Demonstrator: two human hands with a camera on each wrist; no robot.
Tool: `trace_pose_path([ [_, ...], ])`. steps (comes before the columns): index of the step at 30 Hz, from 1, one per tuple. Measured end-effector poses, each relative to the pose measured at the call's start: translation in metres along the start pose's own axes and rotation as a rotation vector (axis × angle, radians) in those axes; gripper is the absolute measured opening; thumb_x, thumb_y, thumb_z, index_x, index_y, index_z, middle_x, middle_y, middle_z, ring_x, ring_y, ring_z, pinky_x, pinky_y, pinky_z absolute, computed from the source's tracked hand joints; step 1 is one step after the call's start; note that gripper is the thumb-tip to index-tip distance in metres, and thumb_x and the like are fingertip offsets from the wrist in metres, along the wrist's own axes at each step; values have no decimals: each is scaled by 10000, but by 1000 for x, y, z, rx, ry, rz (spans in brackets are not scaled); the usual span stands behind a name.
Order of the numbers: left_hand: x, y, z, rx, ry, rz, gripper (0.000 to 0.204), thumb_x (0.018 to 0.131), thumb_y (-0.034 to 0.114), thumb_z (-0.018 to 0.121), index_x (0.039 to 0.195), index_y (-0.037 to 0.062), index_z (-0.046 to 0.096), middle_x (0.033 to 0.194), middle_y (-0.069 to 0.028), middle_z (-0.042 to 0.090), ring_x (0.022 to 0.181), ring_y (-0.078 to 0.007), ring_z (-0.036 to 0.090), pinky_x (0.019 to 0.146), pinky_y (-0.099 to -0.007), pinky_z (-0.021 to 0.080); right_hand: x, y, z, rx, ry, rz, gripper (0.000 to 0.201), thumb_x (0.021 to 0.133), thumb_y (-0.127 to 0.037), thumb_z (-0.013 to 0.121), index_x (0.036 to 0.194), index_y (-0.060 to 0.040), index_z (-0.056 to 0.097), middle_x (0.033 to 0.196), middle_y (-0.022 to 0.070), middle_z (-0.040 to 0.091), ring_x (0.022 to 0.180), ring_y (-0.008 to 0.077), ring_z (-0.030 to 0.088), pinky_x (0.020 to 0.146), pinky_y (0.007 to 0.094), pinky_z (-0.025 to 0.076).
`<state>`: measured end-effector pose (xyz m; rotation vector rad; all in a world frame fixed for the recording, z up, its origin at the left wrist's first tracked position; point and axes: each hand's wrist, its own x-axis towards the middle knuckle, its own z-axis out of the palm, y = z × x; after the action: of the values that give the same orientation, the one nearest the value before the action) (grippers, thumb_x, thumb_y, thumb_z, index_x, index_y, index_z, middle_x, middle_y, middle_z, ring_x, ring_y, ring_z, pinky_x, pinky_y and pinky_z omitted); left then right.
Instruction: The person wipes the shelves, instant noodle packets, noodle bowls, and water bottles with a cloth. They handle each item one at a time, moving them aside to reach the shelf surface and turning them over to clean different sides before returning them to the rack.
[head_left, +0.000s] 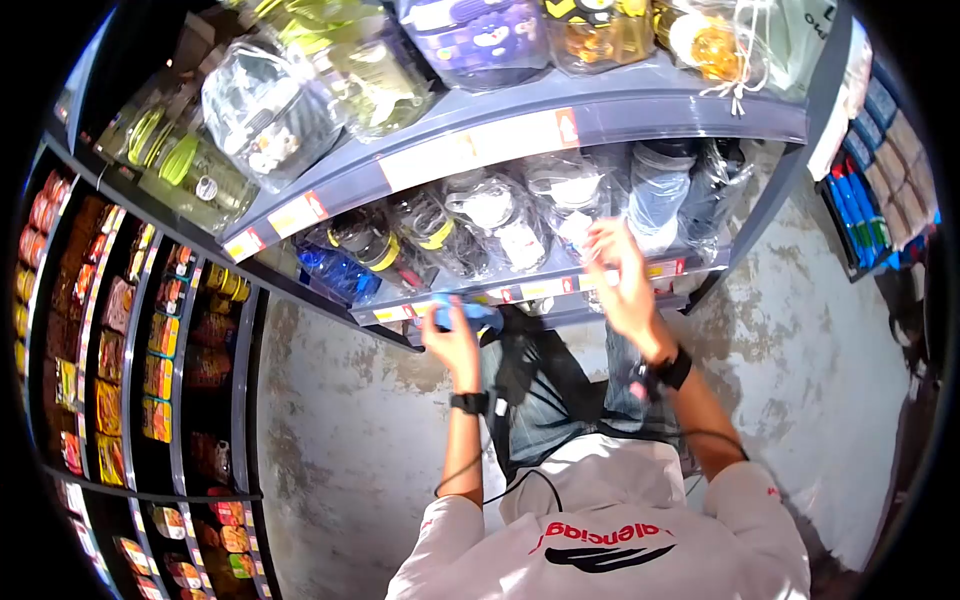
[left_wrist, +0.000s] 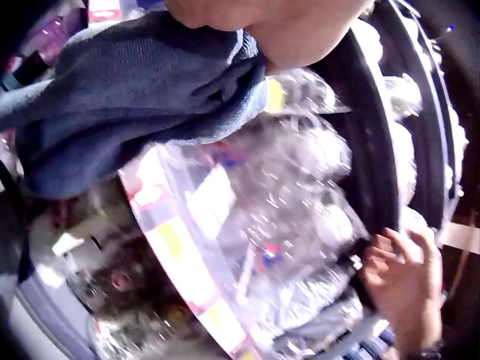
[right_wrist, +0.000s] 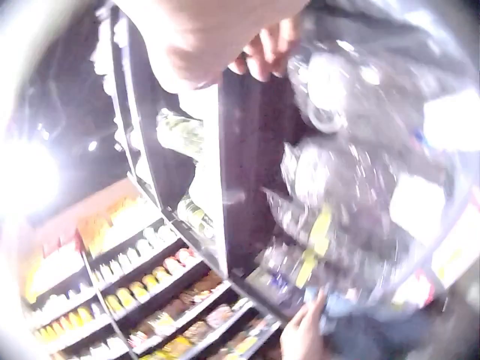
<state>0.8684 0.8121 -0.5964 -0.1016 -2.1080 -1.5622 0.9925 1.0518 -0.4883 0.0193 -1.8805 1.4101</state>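
In the head view my left hand (head_left: 455, 345) grips a blue cloth (head_left: 468, 312) just in front of the lower shelf's label strip. The cloth hangs bunched and dark blue from that hand in the left wrist view (left_wrist: 142, 97). My right hand (head_left: 622, 280) is raised before the wrapped bottles (head_left: 495, 215) on the lower shelf, its fingers loosely bent, with nothing visible in it. In the left wrist view the right hand (left_wrist: 401, 281) is beside the shelf edge above the bottles; whether it touches anything, I cannot tell.
An upper shelf (head_left: 650, 105) holds large bagged bottles. Racks of packaged food (head_left: 160, 360) stand at the left. At the right is a display of folded, packaged goods (head_left: 880, 170). Grey, stained floor (head_left: 340, 450) lies around the legs.
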Motion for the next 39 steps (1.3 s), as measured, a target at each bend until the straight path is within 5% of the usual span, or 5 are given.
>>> trace_pose_path([
  [7,-68,104,5,-116,-849,634,320,819,75,719,1135,25,707,1251,-161,628,1274,-358,525,1077,-462,426,-90,37,0,814,-394,1230,603,1022,-338,649,1557,-173,423,1433,78,535,1354,183,501,1007,398,517],
  [8,-63,104,5,-89,-753,587,312,839,84,712,1146,26,702,1247,-168,627,1260,-368,536,1071,-461,431,-86,20,-10,483,-423,1166,553,1009,-285,666,1501,-107,485,1408,98,573,1280,198,577,1067,399,482],
  [9,-57,104,6,-66,-659,539,305,860,93,705,1158,28,698,1243,-175,626,1247,-377,546,1064,-460,437,-119,52,-28,304,-475,287,496,1020,-314,635,1426,-44,544,1354,94,628,1193,210,635,1065,369,477],
  [12,-17,119,18,-12,-307,539,479,855,74,764,1302,6,607,1337,-201,573,1234,-410,551,1052,-480,444,-122,97,-55,1246,-158,1060,510,1063,-428,504,1308,3,623,1151,112,710,1076,223,674,989,343,517],
  [39,1,99,-9,281,-344,617,728,694,265,936,1277,19,577,1237,-204,623,1100,-401,613,970,-464,509,-158,74,-104,1201,203,1083,442,1040,-333,591,1416,-102,575,1336,60,656,1212,224,637,1084,412,483],
])
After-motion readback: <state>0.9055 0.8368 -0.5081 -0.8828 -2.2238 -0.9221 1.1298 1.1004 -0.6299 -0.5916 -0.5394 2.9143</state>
